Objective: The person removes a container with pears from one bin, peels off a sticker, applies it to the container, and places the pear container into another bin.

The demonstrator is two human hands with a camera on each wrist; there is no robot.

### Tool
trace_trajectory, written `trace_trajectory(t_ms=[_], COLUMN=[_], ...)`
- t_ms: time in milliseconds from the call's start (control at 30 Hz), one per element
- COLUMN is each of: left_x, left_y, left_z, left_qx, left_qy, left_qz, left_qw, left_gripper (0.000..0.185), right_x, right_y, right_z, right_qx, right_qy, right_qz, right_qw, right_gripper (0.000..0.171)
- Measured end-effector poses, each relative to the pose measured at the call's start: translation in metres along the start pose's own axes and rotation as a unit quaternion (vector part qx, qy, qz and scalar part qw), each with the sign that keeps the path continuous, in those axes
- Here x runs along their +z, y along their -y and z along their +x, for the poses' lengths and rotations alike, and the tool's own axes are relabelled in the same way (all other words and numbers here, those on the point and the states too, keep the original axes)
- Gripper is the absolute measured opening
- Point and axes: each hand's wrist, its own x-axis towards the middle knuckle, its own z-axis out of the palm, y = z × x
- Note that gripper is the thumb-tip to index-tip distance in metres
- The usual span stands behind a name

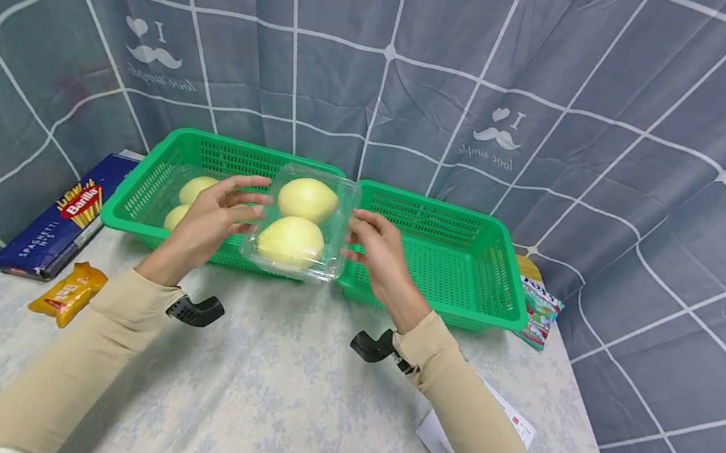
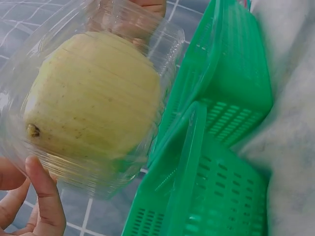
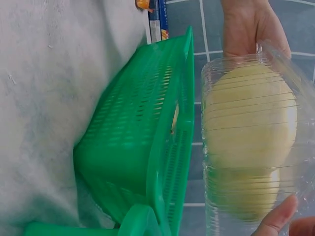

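Note:
A clear plastic clamshell box (image 1: 300, 222) with two pale yellow fruits inside is held in the air between both hands, over the spot where two green baskets meet. My left hand (image 1: 254, 206) grips its left side, with thumb on top and fingers below. My right hand (image 1: 356, 235) grips its right side. The left wrist view shows the box (image 2: 93, 103) close up, with a left fingertip (image 2: 44, 196) under it. In the right wrist view the box (image 3: 251, 137) fills the right side, a right fingertip (image 3: 278, 221) at its edge.
The left green basket (image 1: 159, 154) holds more yellow fruits (image 1: 197, 189). The right green basket (image 1: 508, 276) shows only bare mesh. A blue spaghetti box (image 1: 64, 218) and a yellow packet (image 1: 68, 291) lie at the left. A colourful packet (image 1: 538, 311) and white paper (image 1: 503, 421) lie at the right.

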Motion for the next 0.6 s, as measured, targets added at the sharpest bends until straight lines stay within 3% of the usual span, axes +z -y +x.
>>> trace_trajectory(t_ms=[600], left_x=[0.008], left_y=[0.006], left_z=[-0.026], left_qx=[-0.014], left_qy=[0.041], left_qz=[0.030], left_qw=[0.9986], left_gripper=[0.049], right_x=[-0.016], right_y=[-0.017], right_z=[-0.032], right_qx=[0.023], right_qy=[0.024], right_qz=[0.009], right_qw=[0.999], right_gripper=[0.040])
